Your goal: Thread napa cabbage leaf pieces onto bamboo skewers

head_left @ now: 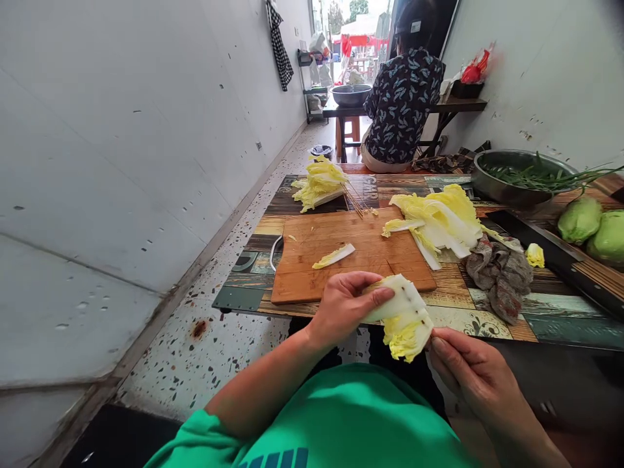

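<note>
Two hands share one napa cabbage leaf (403,318) above the table's near edge. My left hand (347,305) pinches its white rib, thumb on top; my right hand (470,370) pinches the yellow frill, so I judge it spread for inspection. The cutting board (341,260) lies beyond.

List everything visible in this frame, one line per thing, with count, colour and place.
cabbage leaf: 1, white and yellow, held in both hands
cutting board: 1, brown wood, on the table
leaf strip: 1, pale yellow, on the board
leaf pile: 1, yellow-white, right of the board
far leaf pile: 1, yellow, behind the board
cloth: 1, grey-brown, right of the board
metal bowl: 1, silver, holding green stalks, far right
green cabbages: 2, green, right edge
seated person: 1, patterned dark shirt, at the far table
left hand: 1, grip on the leaf's white end
right hand: 1, at the leaf's yellow end
</note>
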`<state>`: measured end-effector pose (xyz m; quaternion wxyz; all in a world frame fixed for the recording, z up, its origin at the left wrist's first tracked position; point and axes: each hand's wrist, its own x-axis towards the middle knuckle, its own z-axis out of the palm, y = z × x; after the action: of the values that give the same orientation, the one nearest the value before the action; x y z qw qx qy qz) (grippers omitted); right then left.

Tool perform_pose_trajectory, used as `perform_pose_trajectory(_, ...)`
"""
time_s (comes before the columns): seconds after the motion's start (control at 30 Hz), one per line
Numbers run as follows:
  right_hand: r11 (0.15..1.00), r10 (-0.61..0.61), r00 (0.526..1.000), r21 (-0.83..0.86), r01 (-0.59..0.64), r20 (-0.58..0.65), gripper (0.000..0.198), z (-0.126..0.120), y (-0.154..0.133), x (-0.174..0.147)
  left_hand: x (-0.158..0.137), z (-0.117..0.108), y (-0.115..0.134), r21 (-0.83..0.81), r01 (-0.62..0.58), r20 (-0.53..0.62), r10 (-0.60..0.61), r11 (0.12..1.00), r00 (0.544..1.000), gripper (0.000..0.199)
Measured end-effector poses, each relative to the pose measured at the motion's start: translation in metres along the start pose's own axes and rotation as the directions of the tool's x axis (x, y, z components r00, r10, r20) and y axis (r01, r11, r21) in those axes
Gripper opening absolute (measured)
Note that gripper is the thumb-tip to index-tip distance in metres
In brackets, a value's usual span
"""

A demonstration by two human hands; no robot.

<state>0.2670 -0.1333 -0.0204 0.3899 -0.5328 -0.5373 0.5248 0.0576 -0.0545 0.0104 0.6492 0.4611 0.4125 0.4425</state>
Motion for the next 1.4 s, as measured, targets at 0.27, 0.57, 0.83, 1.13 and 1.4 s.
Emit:
perform_pose_trajectory(0.27, 0.983, -0.084, 0.996, -0.164, 0.087, 0.030, 0.041, -0.003, -0.007, -0.008, 0.008, 0.002, -0.002, -0.303, -0.020, -0.168, -0.033, 0.953, 0.985, 0.039)
perform_pose_trajectory(0.57, 0.985, -0.076, 0.996, -0.151, 0.083, 0.057, 0.040, -0.010, 0.007, -0.008, 0.008, -0.004, 0.005, -0.433, 0.153, -0.004, -0.172, 0.888, 0.985, 0.039)
perform_pose_trajectory(0.83, 0.971, -0.123, 0.985, -0.189, 0.144, 0.121, 0.035, -0.020, 0.012, -0.006, 0.007, -0.003, 0.008, -0.420, 0.191, 0.062, -0.182, 0.887, 0.981, 0.039)
perform_pose_trajectory(1.13, 0.942, -0.223, 0.963, -0.221, 0.253, 0.149, 0.030, -0.025, 0.012, -0.001, 0.007, -0.001, 0.008, -0.430, 0.208, 0.063, -0.201, 0.878, 0.978, 0.039)
perform_pose_trajectory(1.4, 0.939, -0.219, 0.966, -0.239, 0.247, 0.140, 0.028, -0.024, 0.006, -0.007, 0.003, 0.000, 0.012, -0.437, 0.090, -0.044, -0.121, 0.895, 0.992, 0.040)
